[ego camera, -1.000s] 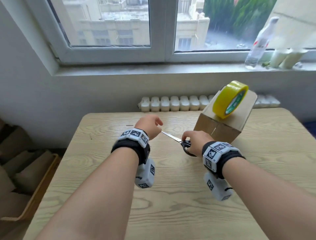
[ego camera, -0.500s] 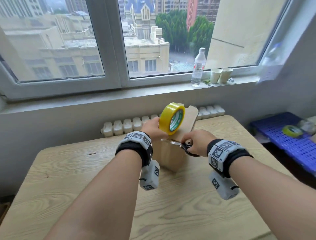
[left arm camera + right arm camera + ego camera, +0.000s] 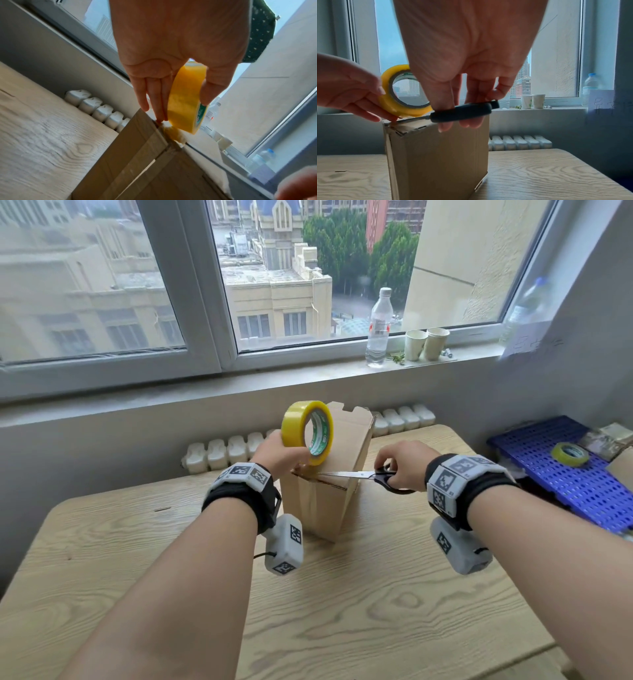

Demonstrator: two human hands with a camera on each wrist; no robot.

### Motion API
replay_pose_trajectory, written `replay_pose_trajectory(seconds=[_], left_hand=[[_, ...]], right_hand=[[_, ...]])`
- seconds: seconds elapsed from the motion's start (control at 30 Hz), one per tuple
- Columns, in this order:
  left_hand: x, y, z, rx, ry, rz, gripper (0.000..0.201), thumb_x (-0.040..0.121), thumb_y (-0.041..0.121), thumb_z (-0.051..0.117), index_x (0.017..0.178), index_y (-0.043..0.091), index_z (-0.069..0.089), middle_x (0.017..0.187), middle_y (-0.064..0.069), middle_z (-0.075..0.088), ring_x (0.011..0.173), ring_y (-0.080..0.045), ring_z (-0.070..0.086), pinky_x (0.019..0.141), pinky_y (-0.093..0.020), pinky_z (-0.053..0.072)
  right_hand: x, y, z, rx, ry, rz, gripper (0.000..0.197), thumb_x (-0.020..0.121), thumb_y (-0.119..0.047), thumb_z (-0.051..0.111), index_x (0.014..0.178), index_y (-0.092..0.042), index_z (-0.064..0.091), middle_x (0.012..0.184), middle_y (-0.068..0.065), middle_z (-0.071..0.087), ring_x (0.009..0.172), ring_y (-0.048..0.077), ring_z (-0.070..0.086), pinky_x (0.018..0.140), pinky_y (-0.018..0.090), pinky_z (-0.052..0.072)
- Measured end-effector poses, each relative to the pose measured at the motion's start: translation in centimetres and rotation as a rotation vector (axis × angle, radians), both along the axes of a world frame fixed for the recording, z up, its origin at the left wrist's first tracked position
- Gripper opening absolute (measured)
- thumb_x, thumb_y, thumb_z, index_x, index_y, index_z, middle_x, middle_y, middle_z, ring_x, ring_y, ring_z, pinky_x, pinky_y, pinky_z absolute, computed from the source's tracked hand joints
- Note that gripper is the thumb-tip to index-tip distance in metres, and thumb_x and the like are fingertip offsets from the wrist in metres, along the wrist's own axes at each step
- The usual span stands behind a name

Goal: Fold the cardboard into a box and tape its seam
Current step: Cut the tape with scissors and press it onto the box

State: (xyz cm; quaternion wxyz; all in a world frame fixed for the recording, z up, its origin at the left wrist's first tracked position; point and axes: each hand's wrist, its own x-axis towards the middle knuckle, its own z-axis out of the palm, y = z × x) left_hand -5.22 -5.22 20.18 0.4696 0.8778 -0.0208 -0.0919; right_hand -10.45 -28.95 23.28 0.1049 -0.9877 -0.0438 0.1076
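Observation:
A brown cardboard box (image 3: 322,505) stands tilted on the wooden table (image 3: 376,611). My left hand (image 3: 281,455) grips a yellow tape roll (image 3: 307,433) at the box's near top corner, thumb on one side and fingers on the other. In the left wrist view the tape roll (image 3: 186,100) trails a short strip onto the box (image 3: 154,169) corner, and clear tape runs down the seam. My right hand (image 3: 400,463) holds black-handled scissors (image 3: 363,475), with the blades lying over the box's top edge toward the tape. The scissors (image 3: 462,113) and box (image 3: 436,155) show in the right wrist view.
A water bottle (image 3: 378,328) and two paper cups (image 3: 426,344) stand on the windowsill. A blue perforated crate (image 3: 561,470) at the right carries another tape roll (image 3: 569,454). White radiator sections (image 3: 226,448) line the wall behind the table.
My left hand has moved to the box and taken hold of the tape roll. My right hand has carried the scissors up to the box's top edge. My head has turned up and right.

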Motion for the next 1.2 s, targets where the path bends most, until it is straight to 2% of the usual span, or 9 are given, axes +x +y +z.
replay_pose_trajectory(seconds=[0.1,0.2,0.3,0.4,0.67,0.87,1.0,1.1,1.2], left_hand=[[0.0,-0.4,0.3,-0.044,0.012,0.014,0.014,0.057,0.026,0.065,0.068,0.018,0.059,0.072,-0.007,0.063,0.076,-0.029,0.068,0.071,-0.036,0.054],[0.1,-0.8,0.3,-0.070,0.015,0.009,0.015,0.070,0.021,0.066,0.082,0.013,0.061,0.083,-0.015,0.069,0.081,-0.030,0.070,0.071,-0.033,0.055],[0.3,-0.9,0.0,-0.070,0.026,0.018,0.051,0.063,0.031,0.064,0.108,0.008,0.057,0.097,-0.016,0.071,0.084,-0.025,0.072,0.060,-0.030,0.055],[0.6,-0.9,0.1,-0.071,0.056,0.009,0.046,0.074,0.025,0.066,0.115,0.008,0.051,0.099,-0.014,0.070,0.088,-0.025,0.072,0.056,-0.025,0.048],[0.9,-1.0,0.3,-0.016,0.061,0.001,0.048,0.079,0.026,0.066,0.122,0.013,0.048,0.105,-0.012,0.067,0.089,-0.022,0.071,0.045,-0.016,0.042],[0.4,-1.2,0.5,-0.061,0.094,0.030,0.045,0.086,0.020,0.063,0.124,0.015,0.040,0.114,-0.010,0.064,0.099,-0.024,0.068,0.057,-0.020,0.044],[0.1,-0.9,0.5,-0.173,0.136,0.068,0.041,0.090,0.017,0.059,0.124,0.015,0.038,0.120,-0.010,0.062,0.100,-0.022,0.067,0.056,-0.017,0.049],[0.1,-0.7,-0.1,-0.248,0.159,0.136,0.045,0.089,0.025,0.060,0.127,0.019,0.038,0.120,-0.007,0.064,0.094,-0.019,0.069,0.082,-0.035,0.054],[0.1,-0.6,-0.3,-0.345,0.164,0.204,0.041,0.090,0.025,0.059,0.125,0.022,0.037,0.119,-0.006,0.063,0.093,-0.022,0.069,0.096,-0.043,0.050]], right_hand=[[0.5,-0.4,0.0,-0.027,0.056,0.000,0.029,0.078,-0.030,0.075,0.104,-0.026,0.065,0.105,-0.004,0.064,0.088,0.013,0.053,0.077,0.027,0.046],[0.8,-0.7,-0.4,-0.015,0.109,-0.036,0.045,0.067,-0.042,0.083,0.105,-0.028,0.062,0.093,-0.010,0.056,0.094,0.015,0.055,0.077,0.027,0.045],[1.2,-0.8,-0.7,0.043,0.072,-0.073,0.041,0.068,-0.042,0.083,0.103,-0.030,0.066,0.086,-0.015,0.056,0.097,0.014,0.058,0.084,0.029,0.049],[1.7,-0.2,-0.7,0.050,0.087,-0.039,0.040,0.065,-0.045,0.084,0.100,-0.031,0.070,0.085,-0.015,0.061,0.094,0.014,0.060,0.087,0.033,0.052],[2.3,1.6,-0.4,-0.069,-0.021,0.054,0.022,0.077,-0.043,0.068,0.097,-0.033,0.072,0.098,-0.013,0.068,0.099,0.016,0.061,0.082,0.033,0.052],[2.5,1.7,-0.4,-0.106,-0.001,0.094,0.019,0.078,-0.041,0.070,0.095,-0.033,0.073,0.093,-0.011,0.068,0.095,0.018,0.061,0.071,0.028,0.047],[2.7,1.7,-0.4,-0.085,0.024,0.104,0.023,0.074,-0.042,0.076,0.095,-0.033,0.073,0.085,-0.009,0.063,0.090,0.017,0.059,0.071,0.028,0.047],[2.7,1.7,-0.6,-0.063,0.030,0.110,0.023,0.072,-0.041,0.078,0.093,-0.032,0.074,0.085,-0.008,0.065,0.091,0.018,0.061,0.073,0.029,0.050],[2.9,1.5,-0.8,-0.054,0.023,0.102,0.026,0.071,-0.042,0.079,0.095,-0.034,0.073,0.090,-0.009,0.067,0.093,0.018,0.061,0.078,0.031,0.053]])
